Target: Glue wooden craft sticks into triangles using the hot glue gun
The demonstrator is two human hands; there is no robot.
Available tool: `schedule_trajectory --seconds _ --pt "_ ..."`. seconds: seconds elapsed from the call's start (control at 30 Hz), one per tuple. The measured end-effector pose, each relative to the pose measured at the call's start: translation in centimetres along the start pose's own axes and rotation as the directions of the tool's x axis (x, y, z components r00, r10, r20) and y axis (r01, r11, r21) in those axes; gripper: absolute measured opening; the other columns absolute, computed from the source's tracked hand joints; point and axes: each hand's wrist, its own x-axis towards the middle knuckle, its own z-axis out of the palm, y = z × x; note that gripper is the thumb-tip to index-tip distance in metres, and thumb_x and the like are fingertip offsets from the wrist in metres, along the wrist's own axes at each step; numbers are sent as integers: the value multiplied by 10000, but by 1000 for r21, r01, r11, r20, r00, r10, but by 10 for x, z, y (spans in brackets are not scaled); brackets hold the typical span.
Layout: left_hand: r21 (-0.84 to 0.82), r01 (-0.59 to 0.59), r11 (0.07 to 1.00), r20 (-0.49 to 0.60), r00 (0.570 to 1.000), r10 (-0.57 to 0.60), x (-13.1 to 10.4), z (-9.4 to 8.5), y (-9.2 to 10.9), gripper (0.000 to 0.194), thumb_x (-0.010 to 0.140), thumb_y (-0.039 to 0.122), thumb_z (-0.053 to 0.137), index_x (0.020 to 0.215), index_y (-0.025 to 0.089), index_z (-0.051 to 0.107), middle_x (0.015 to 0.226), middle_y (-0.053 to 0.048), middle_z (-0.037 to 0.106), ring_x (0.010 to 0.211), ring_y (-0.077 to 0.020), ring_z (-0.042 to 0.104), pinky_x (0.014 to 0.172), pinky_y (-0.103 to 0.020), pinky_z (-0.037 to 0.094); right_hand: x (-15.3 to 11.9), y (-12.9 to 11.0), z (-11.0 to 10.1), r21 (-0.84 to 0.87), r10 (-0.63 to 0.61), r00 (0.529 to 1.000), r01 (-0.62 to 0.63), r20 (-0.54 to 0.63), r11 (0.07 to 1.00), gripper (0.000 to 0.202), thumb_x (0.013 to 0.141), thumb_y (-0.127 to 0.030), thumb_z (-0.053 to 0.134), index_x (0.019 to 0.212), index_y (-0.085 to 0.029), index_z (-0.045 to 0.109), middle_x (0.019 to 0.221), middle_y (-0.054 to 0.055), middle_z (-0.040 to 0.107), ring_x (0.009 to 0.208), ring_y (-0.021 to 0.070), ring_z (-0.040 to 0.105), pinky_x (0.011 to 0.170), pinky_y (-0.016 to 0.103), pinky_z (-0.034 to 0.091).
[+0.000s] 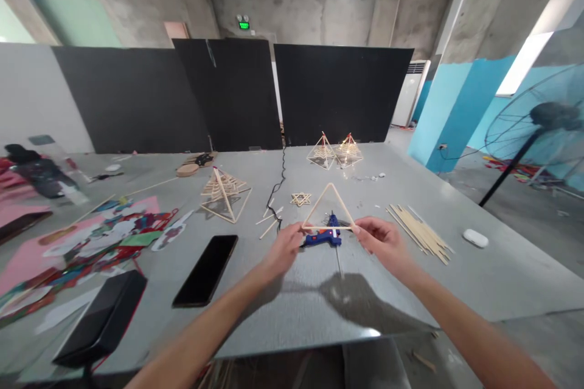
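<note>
My left hand [285, 248] pinches the lower left corner of a triangle of thin wooden sticks [318, 202]. The triangle's lower right corner is between the fingers of my right hand [379, 239]. It is held upright above the grey table [292, 310], apex up. Behind its bottom stick, a blue glue gun [323, 237] lies on the table. Beyond the triangle sits a small wooden star [300, 199]. Several loose sticks [418, 231] lie in a pile to the right of my right hand.
A wooden pyramid [223, 196] stands left of a black cable [279, 185]; two more [322, 152] stand farther back. A black phone [206, 270], a dark box-like device [103, 316] and paper cutouts [98, 243] lie left. A white case [475, 238] sits right.
</note>
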Motion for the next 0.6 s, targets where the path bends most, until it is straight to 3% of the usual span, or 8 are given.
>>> schedule_trajectory --seconds 0.07,0.17,0.27,0.37,0.43,0.5,0.6 --pt "-152 5 988 71 997 6 0 -28 3 682 1145 487 196 1283 138 766 1038 -169 826 924 -286 771 864 -425 628 -2 -2 7 -48 7 1000 -8 -7 999 499 864 -687 809 918 -191 791 682 -3 612 584 113 440 521 259 336" --pt "-308 9 951 174 984 46 -2 -56 7 699 1088 684 378 1219 149 809 1086 -177 843 880 -275 795 797 -394 640 0 -4 21 -124 43 999 -41 17 991 527 804 -706 839 856 -183 790 666 -5 610 588 113 426 530 264 309" --pt "-379 33 925 197 979 46 -7 -66 6 600 956 728 672 1079 171 858 978 -137 853 822 -258 787 768 -360 628 8 -7 37 -193 116 992 -103 54 976 513 840 -703 809 890 -193 792 653 -22 587 585 116 428 528 263 300" --pt "-433 65 899 152 988 2 -13 -67 -6 619 909 750 727 1035 159 863 845 -117 837 706 -228 760 699 -334 607 22 -8 52 -265 259 964 -234 65 935 427 924 -623 785 958 -197 764 722 -22 653 574 105 489 524 244 359" --pt "-472 87 877 99 994 -45 -15 -69 -19 681 867 801 735 1005 143 850 812 -120 827 632 -217 740 619 -318 581 31 -4 63 -323 415 908 -376 58 868 408 1010 -582 719 938 -180 721 734 -14 677 531 93 505 502 236 388" --pt "-511 105 853 33 994 -103 -15 -72 -34 742 826 851 735 996 135 829 805 -121 819 586 -208 723 553 -299 548 39 3 75 -376 590 806 -533 46 758 405 1074 -547 660 977 -158 711 792 4 699 568 105 574 537 241 479" --pt "-565 122 816 -55 981 -185 -12 -74 -52 782 792 879 744 1040 140 803 867 -122 827 594 -190 717 546 -281 535 50 16 92 -395 766 642 -701 12 594 347 1080 -469 692 1254 -169 705 1166 73 744 938 190 736 822 375 655"
